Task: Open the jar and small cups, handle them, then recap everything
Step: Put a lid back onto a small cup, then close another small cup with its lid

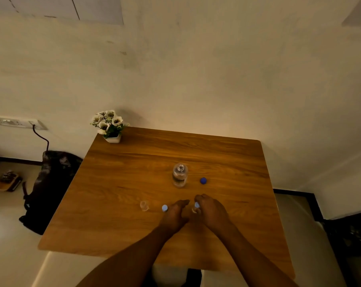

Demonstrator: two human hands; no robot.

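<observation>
A clear jar (180, 176) stands uncapped in the middle of the wooden table (121, 183), and its dark blue cap (203, 180) lies just to its right. Nearer me, a small clear cup (144, 205) stands open with a pale blue lid (164, 207) lying beside it. My two hands meet in front of the jar. My right hand (211, 210) pinches a second pale blue lid (197, 205) in its fingertips. My left hand (175, 214) is closed around a second small cup (194, 211), which is mostly hidden between the hands.
A small white pot of white flowers (110, 126) stands at the table's far left corner against the wall. A dark backpack (49, 183) leans on the floor to the left of the table. A wall socket with a cable (20, 122) is at the left.
</observation>
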